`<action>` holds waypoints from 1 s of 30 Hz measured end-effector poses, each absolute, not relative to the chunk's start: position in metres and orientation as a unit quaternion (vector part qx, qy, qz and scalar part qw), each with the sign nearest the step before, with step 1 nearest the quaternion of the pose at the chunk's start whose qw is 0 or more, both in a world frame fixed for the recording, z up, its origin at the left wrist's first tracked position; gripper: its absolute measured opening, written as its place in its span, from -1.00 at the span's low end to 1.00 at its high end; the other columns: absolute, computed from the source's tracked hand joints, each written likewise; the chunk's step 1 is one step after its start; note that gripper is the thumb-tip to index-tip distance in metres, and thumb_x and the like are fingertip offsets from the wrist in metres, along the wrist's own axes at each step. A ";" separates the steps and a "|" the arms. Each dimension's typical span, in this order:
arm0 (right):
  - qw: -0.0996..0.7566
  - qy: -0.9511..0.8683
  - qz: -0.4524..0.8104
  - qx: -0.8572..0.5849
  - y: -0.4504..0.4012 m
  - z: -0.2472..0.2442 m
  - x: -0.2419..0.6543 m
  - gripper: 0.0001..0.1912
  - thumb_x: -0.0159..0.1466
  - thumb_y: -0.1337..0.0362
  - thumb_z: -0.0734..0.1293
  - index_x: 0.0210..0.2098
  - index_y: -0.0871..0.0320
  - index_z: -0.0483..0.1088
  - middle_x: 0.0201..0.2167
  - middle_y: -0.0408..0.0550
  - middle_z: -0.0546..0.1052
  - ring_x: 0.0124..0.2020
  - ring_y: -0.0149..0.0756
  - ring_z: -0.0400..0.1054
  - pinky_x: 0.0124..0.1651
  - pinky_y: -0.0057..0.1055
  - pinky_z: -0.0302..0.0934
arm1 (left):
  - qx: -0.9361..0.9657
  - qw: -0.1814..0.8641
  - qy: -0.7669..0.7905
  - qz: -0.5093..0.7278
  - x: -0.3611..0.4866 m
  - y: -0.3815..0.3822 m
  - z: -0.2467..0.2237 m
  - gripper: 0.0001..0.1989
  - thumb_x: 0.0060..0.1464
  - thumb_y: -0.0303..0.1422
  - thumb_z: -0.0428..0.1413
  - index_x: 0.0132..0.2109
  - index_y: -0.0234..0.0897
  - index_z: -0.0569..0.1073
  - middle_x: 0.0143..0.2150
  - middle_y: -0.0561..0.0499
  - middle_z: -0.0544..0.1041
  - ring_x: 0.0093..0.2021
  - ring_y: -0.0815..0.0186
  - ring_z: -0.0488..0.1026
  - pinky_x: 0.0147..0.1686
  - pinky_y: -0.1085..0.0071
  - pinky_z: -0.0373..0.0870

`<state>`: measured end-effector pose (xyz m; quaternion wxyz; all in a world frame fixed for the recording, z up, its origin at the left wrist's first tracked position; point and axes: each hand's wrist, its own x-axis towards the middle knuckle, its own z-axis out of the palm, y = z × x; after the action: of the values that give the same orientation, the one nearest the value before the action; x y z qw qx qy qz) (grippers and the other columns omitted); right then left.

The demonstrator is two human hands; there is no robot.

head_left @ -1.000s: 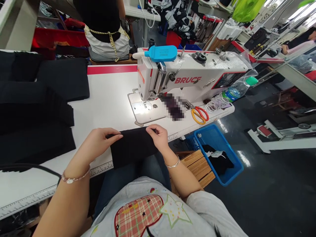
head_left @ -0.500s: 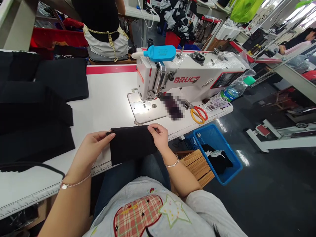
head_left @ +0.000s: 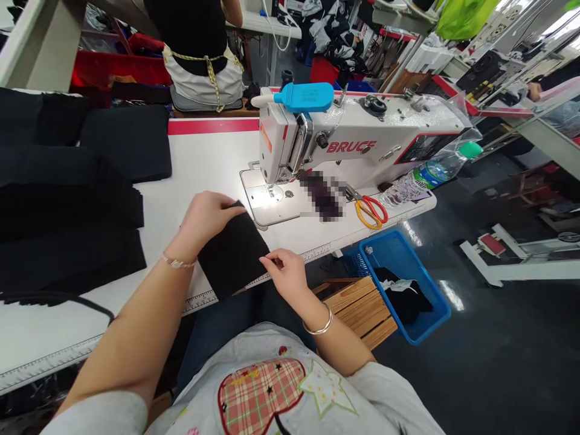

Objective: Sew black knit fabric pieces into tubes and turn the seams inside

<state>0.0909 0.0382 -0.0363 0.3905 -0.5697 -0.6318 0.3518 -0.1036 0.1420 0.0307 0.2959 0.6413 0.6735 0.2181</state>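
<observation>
A black fabric piece [head_left: 233, 254] is held tilted over the front edge of the white sewing table [head_left: 203, 157]. My left hand [head_left: 211, 217] pinches its upper corner, close to the needle plate [head_left: 272, 194]. At the lower right corner, my right hand [head_left: 285, 272] grips the cloth between thumb and fingers. The white sewing machine [head_left: 353, 142] stands just beyond, its needle area lit and no cloth under it. Stacks of black fabric [head_left: 67, 199] lie to the left of my left hand.
Scissors [head_left: 370, 211] with red and yellow handles and a plastic bottle [head_left: 430, 172] rest on the table's right part. Below are a blue basket [head_left: 435, 320] holding dark cloth and a wooden slatted stool [head_left: 357, 308]. A co-worker [head_left: 193, 48] sits beyond the table.
The fabric has turned clockwise, from lying level to slanting. My left hand has moved up and right toward the machine; my right hand has gone slightly down.
</observation>
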 end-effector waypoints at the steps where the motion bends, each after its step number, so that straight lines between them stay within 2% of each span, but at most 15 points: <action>1: 0.375 -0.638 0.347 -0.576 0.039 -0.035 0.091 -0.83 0.25 0.20 0.35 -0.44 0.12 0.46 -0.56 -0.19 0.46 -0.52 -0.40 0.30 -0.40 -0.46 0.14 | 0.676 0.278 0.651 0.207 -0.097 0.153 0.028 -0.61 -0.07 -0.16 0.16 -0.66 -0.23 0.22 -0.66 0.14 0.02 -0.54 0.40 -0.02 -0.48 0.35 -0.05; 3: 0.344 -0.643 0.348 -0.590 0.042 -0.031 0.092 -0.82 0.29 0.21 0.30 -0.41 0.12 0.43 -0.62 -0.23 0.39 -0.55 -0.40 0.30 -0.41 -0.47 0.12 | 0.714 0.269 0.619 0.185 -0.084 0.171 0.022 -0.56 -0.08 -0.21 0.15 -0.70 -0.21 0.10 -0.66 0.14 -0.05 -0.55 0.39 -0.06 -0.48 0.33 -0.10; 5: 0.314 -0.639 0.356 -0.605 0.047 -0.027 0.092 -0.83 0.31 0.24 0.27 -0.41 0.11 0.40 -0.65 -0.26 0.34 -0.57 -0.40 0.29 -0.42 -0.48 0.09 | 0.730 0.266 0.605 0.173 -0.075 0.182 0.016 -0.57 -0.08 -0.22 0.15 -0.70 -0.20 0.12 -0.66 0.14 -0.04 -0.56 0.38 -0.04 -0.48 0.33 -0.11; 9: 0.261 -0.646 0.346 -0.628 0.054 -0.019 0.094 -0.86 0.24 0.20 0.37 -0.39 0.11 0.40 -0.64 -0.27 0.34 -0.57 -0.39 0.27 -0.42 -0.47 0.09 | 0.737 0.265 0.593 0.190 -0.073 0.187 0.001 -0.74 -0.07 -0.17 0.15 -0.58 -0.21 0.40 -0.62 0.07 0.29 -0.50 0.31 0.23 -0.45 0.34 0.06; 11: 0.245 -0.664 0.321 -0.629 0.054 -0.016 0.095 -0.84 0.19 0.19 0.43 -0.36 0.12 0.42 -0.52 -0.21 0.43 -0.53 -0.39 0.28 -0.39 -0.45 0.11 | 0.737 0.265 0.589 0.200 -0.075 0.185 -0.003 -0.75 -0.06 -0.13 0.14 -0.47 -0.22 0.49 -0.53 0.02 0.45 -0.43 0.25 0.34 -0.41 0.34 0.15; 13: 0.237 -0.684 0.290 -0.626 0.054 -0.015 0.095 -0.88 0.20 0.23 0.43 -0.35 0.13 0.44 -0.36 -0.14 0.49 -0.49 -0.41 0.30 -0.37 -0.44 0.12 | 0.739 0.261 0.587 0.201 -0.078 0.182 -0.005 -0.72 -0.02 -0.10 0.11 -0.41 -0.22 0.52 -0.48 0.00 0.51 -0.40 0.23 0.38 -0.39 0.33 0.21; 16: 0.235 -0.698 0.256 -0.626 0.054 -0.015 0.097 -0.93 0.26 0.28 0.37 -0.35 0.13 0.44 -0.30 -0.13 0.51 -0.47 -0.41 0.31 -0.35 -0.43 0.12 | 0.745 0.246 0.591 0.186 -0.079 0.178 -0.002 -0.67 0.07 -0.09 0.02 -0.41 -0.22 0.50 -0.48 0.01 0.51 -0.41 0.23 0.38 -0.38 0.33 0.22; 23: 0.236 -0.680 0.264 -0.642 0.059 -0.015 0.100 -0.91 0.26 0.27 0.36 -0.38 0.11 0.44 -0.46 -0.20 0.53 -0.49 -0.39 0.32 -0.36 -0.43 0.10 | 0.724 0.199 0.626 0.210 -0.081 0.176 -0.001 -0.73 0.10 -0.17 -0.02 -0.40 -0.24 0.40 -0.28 -0.06 0.48 -0.29 0.21 0.40 -0.26 0.30 0.28; 30: 0.255 -0.683 0.271 -0.629 0.058 -0.019 0.102 -0.92 0.23 0.29 0.38 -0.40 0.12 0.44 -0.46 -0.20 0.51 -0.49 -0.41 0.32 -0.36 -0.45 0.11 | 0.721 0.196 0.649 0.142 -0.081 0.176 -0.001 -0.68 0.12 -0.16 -0.04 -0.52 -0.21 0.33 -0.44 -0.03 0.42 -0.37 0.22 0.34 -0.37 0.29 0.20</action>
<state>0.1020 0.0579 -0.0186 0.2551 -0.6289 -0.6827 0.2706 -0.0813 0.1765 -0.0008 0.1961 0.7212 0.6490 0.1425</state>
